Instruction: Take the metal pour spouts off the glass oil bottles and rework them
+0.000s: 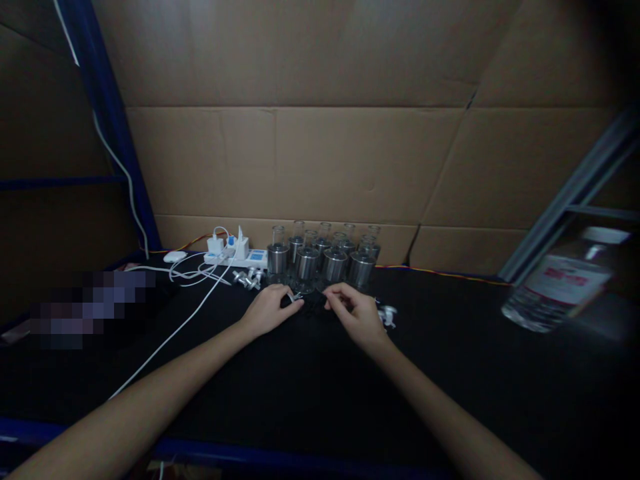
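Observation:
My left hand (271,311) is closed, thumb and forefinger pinching a small shiny metal part (298,296). Facing it a short way off, my right hand (357,315) has its thumb and fingertips pressed together at a thin dark item, too dim to name. Just behind both hands stand several brushed-metal cylinders (307,263) topped with clear glass tubes, upright in a tight group. Silvery metal fittings (247,277) lie left of the group, and another metal fitting (387,316) rests beside my right hand, partly hidden by it.
A white power strip (257,257) with plugged-in adapters and a loose white cable (185,313) occupies the left side. At right stands a large clear bottle (557,287) with a red and white label. Cardboard (350,160) walls the back; a blue rail (280,457) edges the black surface.

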A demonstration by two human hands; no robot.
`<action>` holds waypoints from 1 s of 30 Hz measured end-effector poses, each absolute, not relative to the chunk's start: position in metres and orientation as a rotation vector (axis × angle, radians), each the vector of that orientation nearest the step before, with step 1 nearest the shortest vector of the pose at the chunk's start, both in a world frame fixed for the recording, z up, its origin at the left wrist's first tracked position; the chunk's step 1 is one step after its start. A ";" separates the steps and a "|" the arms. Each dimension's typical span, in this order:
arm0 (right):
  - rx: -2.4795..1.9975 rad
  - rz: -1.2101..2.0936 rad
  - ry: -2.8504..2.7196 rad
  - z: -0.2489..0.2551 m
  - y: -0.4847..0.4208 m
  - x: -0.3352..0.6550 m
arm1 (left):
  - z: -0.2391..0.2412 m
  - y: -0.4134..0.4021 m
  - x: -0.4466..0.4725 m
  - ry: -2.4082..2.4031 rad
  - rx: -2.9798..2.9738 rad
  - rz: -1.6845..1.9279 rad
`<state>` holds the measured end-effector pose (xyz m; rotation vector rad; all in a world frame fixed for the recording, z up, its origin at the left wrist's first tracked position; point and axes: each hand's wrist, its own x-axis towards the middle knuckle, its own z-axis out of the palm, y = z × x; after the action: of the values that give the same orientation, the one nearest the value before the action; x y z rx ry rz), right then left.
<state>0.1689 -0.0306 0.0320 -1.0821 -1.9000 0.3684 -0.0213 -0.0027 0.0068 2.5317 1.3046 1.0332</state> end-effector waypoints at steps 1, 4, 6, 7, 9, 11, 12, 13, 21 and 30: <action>-1.083 0.362 -1.904 0.032 -0.031 0.169 | 0.006 -0.002 -0.022 1.298 2.530 1.027; -1.088 0.350 -1.917 0.032 -0.031 0.169 | 0.007 0.000 -0.023 1.285 2.499 1.043; -1.092 0.344 -1.922 0.032 -0.032 0.170 | 0.008 0.000 -0.023 1.281 2.459 1.068; -1.095 0.340 -1.924 0.033 -0.032 0.170 | 0.009 0.000 -0.023 1.280 2.435 1.081; -1.102 0.330 -1.926 0.033 -0.032 0.170 | 0.010 -0.001 -0.023 1.281 2.388 1.103; -1.106 0.322 -1.929 0.034 -0.033 0.170 | 0.012 -0.004 -0.023 1.284 2.352 1.110; -1.107 0.321 -1.932 0.034 -0.033 0.170 | 0.012 -0.005 -0.023 1.286 2.341 1.109; -1.107 0.320 -1.936 0.034 -0.033 0.170 | 0.013 -0.006 -0.023 1.287 2.336 1.106; -1.122 0.302 -2.001 0.031 -0.030 0.169 | 0.015 -0.011 -0.020 1.221 2.520 1.102; -0.993 0.294 -2.149 0.027 -0.030 0.167 | 0.022 -0.025 -0.017 1.009 2.933 0.954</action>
<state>0.1672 -0.0296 0.0270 -0.9928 -2.1494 0.2937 -0.0165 -0.0247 0.0215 2.9334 1.0088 0.9538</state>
